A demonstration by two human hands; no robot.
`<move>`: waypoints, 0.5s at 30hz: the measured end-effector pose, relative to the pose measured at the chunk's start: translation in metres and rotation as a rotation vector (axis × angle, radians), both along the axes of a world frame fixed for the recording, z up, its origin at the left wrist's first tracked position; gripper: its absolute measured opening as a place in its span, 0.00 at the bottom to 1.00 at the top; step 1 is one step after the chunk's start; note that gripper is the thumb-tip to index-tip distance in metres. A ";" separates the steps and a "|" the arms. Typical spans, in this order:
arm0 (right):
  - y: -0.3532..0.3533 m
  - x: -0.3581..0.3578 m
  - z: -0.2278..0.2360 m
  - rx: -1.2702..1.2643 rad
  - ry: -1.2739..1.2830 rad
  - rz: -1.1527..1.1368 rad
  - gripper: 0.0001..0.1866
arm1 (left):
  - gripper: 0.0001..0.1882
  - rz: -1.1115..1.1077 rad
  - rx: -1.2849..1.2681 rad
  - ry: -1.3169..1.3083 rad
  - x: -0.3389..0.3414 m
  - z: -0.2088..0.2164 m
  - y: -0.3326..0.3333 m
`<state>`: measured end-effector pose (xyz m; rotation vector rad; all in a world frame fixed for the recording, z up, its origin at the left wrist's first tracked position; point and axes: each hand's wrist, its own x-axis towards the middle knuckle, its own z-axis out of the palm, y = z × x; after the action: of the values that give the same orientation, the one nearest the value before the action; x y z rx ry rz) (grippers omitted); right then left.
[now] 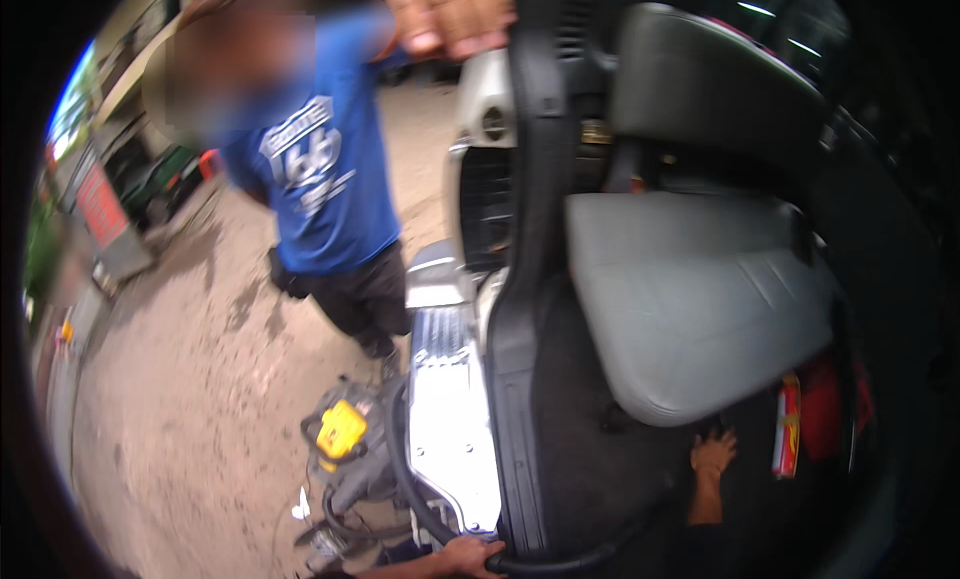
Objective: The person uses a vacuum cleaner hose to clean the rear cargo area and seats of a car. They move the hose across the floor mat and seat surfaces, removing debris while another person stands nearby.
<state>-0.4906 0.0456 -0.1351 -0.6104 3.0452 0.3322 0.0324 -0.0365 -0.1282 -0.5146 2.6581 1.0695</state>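
My left hand [470,557] is at the lower edge, by the door sill. Its fingers are closed around a black hose [550,563] that crosses the sill into the vehicle. My right hand [713,451] rests on the dark vehicle floor [580,434] with fingers spread, holding nothing. Just beyond it stands the grey seat [700,289]. To its right lies a red and yellow tube-shaped container [787,429] beside a red item [824,409] that I cannot make out. Outside, a dark vacuum cleaner [365,469] with a yellow part [341,429] stands near the hose.
A shiny metal step plate [445,409] runs along the black door sill [515,379]. Left of the vehicle, a person in a blue T-shirt [325,179] stands on the dusty ground [200,399]; that person's hand [450,19] reaches to the door frame.
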 end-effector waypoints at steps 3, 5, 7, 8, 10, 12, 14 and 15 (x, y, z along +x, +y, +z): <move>0.013 -0.009 -0.006 0.159 -0.011 0.027 0.32 | 0.35 0.020 0.014 -0.005 0.003 -0.005 0.002; 0.025 -0.016 -0.007 0.163 -0.051 0.008 0.34 | 0.33 0.035 0.032 0.011 0.002 -0.006 0.003; 0.033 -0.020 -0.009 0.220 -0.027 0.001 0.35 | 0.31 0.046 0.033 0.046 0.003 -0.006 0.003; 0.035 -0.020 -0.009 0.230 0.008 -0.007 0.35 | 0.31 0.035 0.024 0.080 0.004 -0.006 0.003; 0.041 -0.014 -0.007 0.245 0.052 -0.039 0.35 | 0.30 0.045 0.042 0.067 0.005 -0.007 0.003; 0.053 0.008 -0.001 0.089 0.113 -0.021 0.34 | 0.29 0.061 0.073 0.083 0.006 -0.009 0.003; 0.061 0.041 0.008 0.045 0.127 -0.106 0.33 | 0.28 0.049 0.082 0.120 0.007 -0.012 0.004; 0.069 0.068 0.011 -0.140 0.214 -0.094 0.31 | 0.28 0.047 0.053 0.132 0.007 -0.014 0.003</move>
<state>-0.4229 0.1148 -0.1237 -0.4622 3.3120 0.1942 0.0392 -0.0334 -0.1425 -0.5157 2.7346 1.2239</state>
